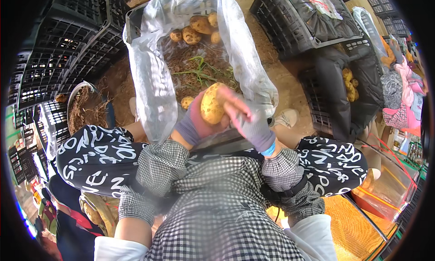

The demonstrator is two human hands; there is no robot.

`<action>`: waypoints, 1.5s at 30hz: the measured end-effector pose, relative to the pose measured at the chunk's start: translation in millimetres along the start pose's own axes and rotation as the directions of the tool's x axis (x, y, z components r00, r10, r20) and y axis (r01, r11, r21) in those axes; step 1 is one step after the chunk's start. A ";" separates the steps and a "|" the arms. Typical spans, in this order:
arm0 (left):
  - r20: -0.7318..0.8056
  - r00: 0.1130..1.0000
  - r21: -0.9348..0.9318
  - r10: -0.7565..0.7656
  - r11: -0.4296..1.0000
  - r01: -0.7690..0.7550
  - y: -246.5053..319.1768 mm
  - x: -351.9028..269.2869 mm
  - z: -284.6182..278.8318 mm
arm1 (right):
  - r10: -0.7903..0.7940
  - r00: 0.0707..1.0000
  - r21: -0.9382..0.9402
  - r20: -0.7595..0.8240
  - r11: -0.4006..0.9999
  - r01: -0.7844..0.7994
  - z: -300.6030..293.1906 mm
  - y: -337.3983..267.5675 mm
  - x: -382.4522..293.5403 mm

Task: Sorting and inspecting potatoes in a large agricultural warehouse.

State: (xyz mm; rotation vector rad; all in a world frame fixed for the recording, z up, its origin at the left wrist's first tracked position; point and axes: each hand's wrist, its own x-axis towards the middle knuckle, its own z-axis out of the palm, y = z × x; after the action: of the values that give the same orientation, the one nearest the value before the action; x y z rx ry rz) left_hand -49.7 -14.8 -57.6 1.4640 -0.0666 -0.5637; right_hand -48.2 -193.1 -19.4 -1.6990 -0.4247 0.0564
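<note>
A yellow potato with brown specks (212, 104) rests in my left hand (200, 120), which wears a knitted glove and is closed around its lower side. Against the potato's right side are the fingers of my gloved right hand (244, 120), blurred and partly spread. Both hands are over the near end of a crate lined with clear plastic film (153, 87). Inside it, several soil-marked potatoes (191, 35) lie at the far end, one small potato (186, 102) lies near my left hand, and green grass blades (198, 72) lie on loose brown soil.
Black plastic crates (61, 47) are stacked at the left, above a round tub of dry roots (86, 110). At the right stand a black-covered crate (292, 26) and a black-lined crate with yellow potatoes (350, 86). Other people are at the far right. Orange mesh (353, 230) lies at lower right.
</note>
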 end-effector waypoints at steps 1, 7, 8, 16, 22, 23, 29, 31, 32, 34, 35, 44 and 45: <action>-0.028 0.996 0.003 0.088 0.996 -0.088 9.5 -1.3 5.4 | 0.336 0.941 0.210 0.039 0.918 -0.336 -10.4 1.5 1.0; 0.007 0.991 -0.006 0.134 0.991 -0.134 -12.1 -7.4 -2.9 | 0.007 0.986 0.008 0.167 1.000 -0.008 -7.4 -14.5 -0.1; 0.018 0.991 -0.009 0.133 0.991 -0.133 -5.9 -5.0 -0.7 | 0.018 0.983 0.034 0.180 0.999 -0.024 -10.1 -13.9 -2.5; -0.027 0.997 0.010 -0.068 0.998 0.069 -41.8 2.0 -16.7 | 0.403 0.914 0.301 0.041 0.868 -0.396 -16.1 1.3 8.6; -0.142 0.970 0.505 0.197 0.857 -0.100 -72.9 -0.4 -24.5 | 0.151 0.965 -0.147 0.212 0.982 -0.122 -3.0 -10.6 1.7; -0.135 0.971 0.500 0.195 0.860 -0.103 -68.9 5.7 -22.8 | -0.166 0.980 -0.271 0.112 0.943 0.191 1.4 -2.2 0.6; -0.197 0.980 0.617 0.009 0.778 0.117 23.3 -7.6 5.1 | 0.049 0.997 -0.374 0.059 0.927 -0.023 -0.5 -4.7 -1.6; -0.295 0.955 0.710 0.022 0.674 0.204 -8.7 -5.8 -8.5 | 0.019 0.992 -0.358 0.128 0.933 0.028 5.0 -8.1 -0.2; -0.291 0.956 0.708 0.022 0.677 0.199 -19.9 -2.9 -9.0 | -0.002 0.983 -0.352 0.185 0.933 0.068 4.3 -8.6 -1.9; -0.262 0.959 0.604 0.110 0.794 0.074 -36.8 2.8 -8.7 | -0.029 0.985 -0.273 0.172 0.959 0.076 10.7 6.0 -16.6; -0.262 0.953 0.548 0.154 0.837 0.015 -40.5 3.2 -11.3 | -0.064 0.984 -0.176 0.165 0.980 0.093 15.5 5.2 -14.5; -0.232 0.949 -0.387 0.212 0.875 -0.290 17.4 21.5 3.9 | 0.534 0.833 0.305 0.144 0.777 -0.551 -2.4 -2.0 6.6; -0.243 0.927 -0.297 0.285 0.888 -0.351 26.5 19.8 9.7 | 0.551 0.827 0.451 0.108 0.714 -0.535 -0.8 -3.3 6.1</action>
State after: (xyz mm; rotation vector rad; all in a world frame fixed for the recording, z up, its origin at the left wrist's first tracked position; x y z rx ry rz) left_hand -27.6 -31.6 -37.0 1.1335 -0.0542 -0.1487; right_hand -43.2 -191.6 -14.9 -1.2862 0.1371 0.5260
